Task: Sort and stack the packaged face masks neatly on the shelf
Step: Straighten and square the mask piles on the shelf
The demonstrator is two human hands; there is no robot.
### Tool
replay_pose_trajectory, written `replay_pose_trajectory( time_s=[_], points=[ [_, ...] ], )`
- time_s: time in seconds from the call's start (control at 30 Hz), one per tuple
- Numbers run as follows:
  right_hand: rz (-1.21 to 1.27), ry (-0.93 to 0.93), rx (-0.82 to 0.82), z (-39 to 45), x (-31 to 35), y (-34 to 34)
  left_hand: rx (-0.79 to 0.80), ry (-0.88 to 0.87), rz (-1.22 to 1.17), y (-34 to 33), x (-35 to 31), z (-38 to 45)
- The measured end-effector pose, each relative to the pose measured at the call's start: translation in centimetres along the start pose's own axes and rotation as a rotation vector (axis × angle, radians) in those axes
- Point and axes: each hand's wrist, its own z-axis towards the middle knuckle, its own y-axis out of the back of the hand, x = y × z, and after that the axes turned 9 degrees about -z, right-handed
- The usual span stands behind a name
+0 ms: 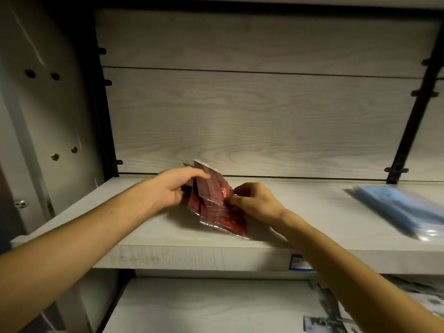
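Both hands are on the same bundle here. The left hand (176, 188) has its fingers curled over the top left edge of a small stack of glossy red plastic mask packets (216, 203), thumb tucked underneath, so that grip is clamped on the packets. The right hand (252, 200) pinches the right edge of the same stack between thumb and fingertips, also closed on it. The packets are tilted up, fanned a bit, with the lower corner touching the pale wood-grain shelf board (144, 227) near the middle of the frame. There's white script on the top packet, reads something like "alpre", but it's sideways and I can't be sure. The sealed edges look silvery/clear.

Over at the right edge of the frame, well apart from the hands, a clear plastic pack of light blue masks (398, 207) lies flat on the same shelf, pretty blurry. On the shelf's front lip, lower right of centre, there's a small blue and white label sticker (300, 261), text too small to read. Bottom right, on the lower shelf (216, 306), some grey-and-white printed packets (336, 318), partly hidden by the right forearm.
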Motion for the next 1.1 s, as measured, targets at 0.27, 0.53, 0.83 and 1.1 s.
replay_pose_trajectory(
  time_s=[0.27,0.53,0.83,1.1],
  points=[
    [0.365,-0.041,-0.046,-1.7,-2.5,3.6,-0.076,-0.123,-0.027,-6.6,2.0,1.7],
    [0.426,0.035,-0.261,-1.7,-5.4,13.7,0.108,-0.578,-0.169,-17.4,-1.0,2.5],
    [0.284,0.111,-0.255,-6.0,-10.7,13.7,0.108,-0.623,-0.172,-23.3,2.3,2.8],
    [0.148,0.240,-0.273,-6.5,-10.7,12.8,0.105,-0.520,-0.252,-23.6,2.8,2.2]
  ],
)
